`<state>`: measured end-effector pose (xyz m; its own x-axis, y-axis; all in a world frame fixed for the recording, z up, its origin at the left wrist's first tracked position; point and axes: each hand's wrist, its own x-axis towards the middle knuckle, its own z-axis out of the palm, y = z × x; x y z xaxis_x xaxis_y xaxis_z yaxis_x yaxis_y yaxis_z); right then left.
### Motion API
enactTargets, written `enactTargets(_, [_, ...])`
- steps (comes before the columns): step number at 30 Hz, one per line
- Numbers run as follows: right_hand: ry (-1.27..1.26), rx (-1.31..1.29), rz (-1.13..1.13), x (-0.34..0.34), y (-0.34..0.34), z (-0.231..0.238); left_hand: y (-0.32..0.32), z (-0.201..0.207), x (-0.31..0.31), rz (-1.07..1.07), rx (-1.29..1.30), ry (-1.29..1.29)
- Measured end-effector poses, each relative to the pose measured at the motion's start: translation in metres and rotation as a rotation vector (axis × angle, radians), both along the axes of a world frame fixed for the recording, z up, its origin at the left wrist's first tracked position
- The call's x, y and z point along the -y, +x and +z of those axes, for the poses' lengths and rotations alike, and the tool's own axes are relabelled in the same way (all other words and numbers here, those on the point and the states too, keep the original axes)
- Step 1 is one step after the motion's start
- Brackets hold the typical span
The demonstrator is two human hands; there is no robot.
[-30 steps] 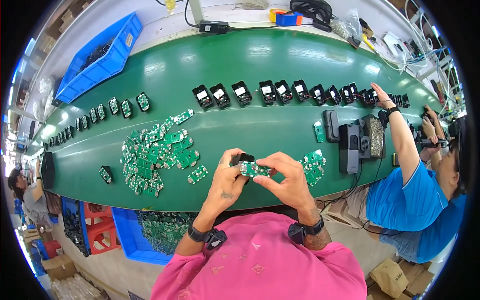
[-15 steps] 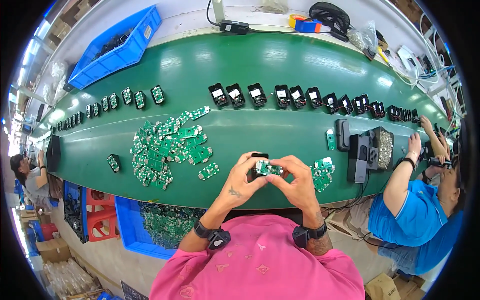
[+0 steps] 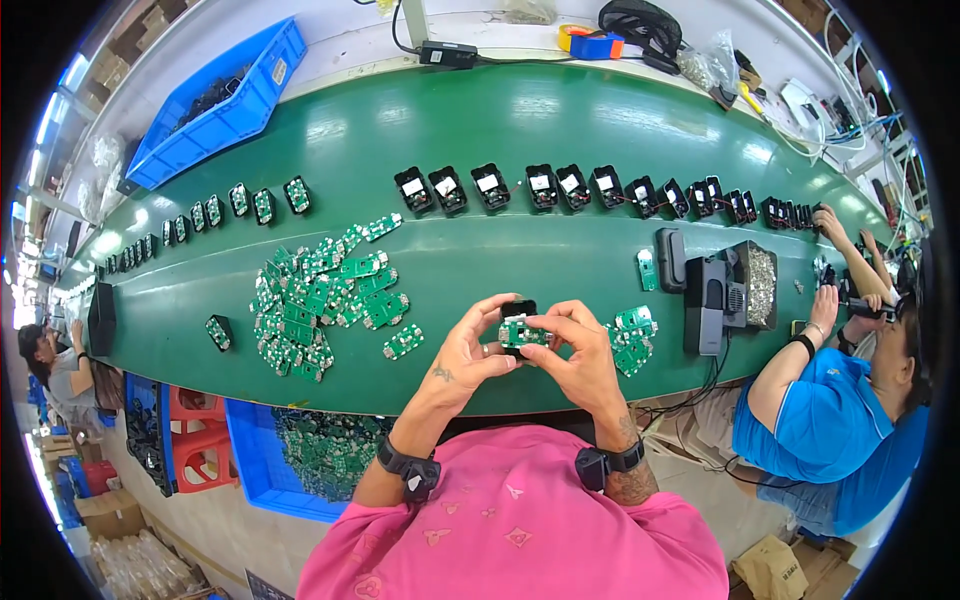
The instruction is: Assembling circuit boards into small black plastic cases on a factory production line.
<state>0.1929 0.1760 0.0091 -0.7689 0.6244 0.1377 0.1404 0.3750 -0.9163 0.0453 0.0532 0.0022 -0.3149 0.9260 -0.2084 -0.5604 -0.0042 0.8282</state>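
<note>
My left hand (image 3: 466, 352) is closed round the side of a small black plastic housing (image 3: 519, 307) above the table's near edge. A green circuit board (image 3: 523, 332) with silvery parts covers the housing's near part. My right hand (image 3: 578, 350) pinches that board by its right side with thumb and fingers. How far the board sits inside the housing I cannot tell. Left of my hands lies a heap of loose green boards (image 3: 310, 310), with a single board (image 3: 403, 342) nearer to me. A smaller group of boards (image 3: 632, 338) rests just right of my right hand.
Black housings (image 3: 490, 188) with white patches stand in a row along the far middle and right. Housings holding boards (image 3: 264, 207) line the left. A grey device (image 3: 706, 306) and a bin of small metal parts (image 3: 757, 285) stand right, near a co-worker in blue (image 3: 815, 415).
The board has turned to show more of its flat face against the housing. My view has shifted slightly, so the table's things appear further left.
</note>
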Motion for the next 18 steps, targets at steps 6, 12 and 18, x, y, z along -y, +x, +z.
enactTargets(6, [0.131, 0.003, -0.018, -0.001, -0.003, 0.009, 0.002, 0.003, -0.003, 0.0, 0.054, -0.094])
enactTargets(12, [0.144, -0.072, 0.006, 0.001, -0.008, 0.004, 0.011, 0.01, -0.004, 0.061, 0.012, -0.08])
enactTargets(18, [0.207, -0.161, -0.122, 0.017, -0.014, 0.012, 0.016, 0.011, -0.008, 0.125, -0.062, 0.001])
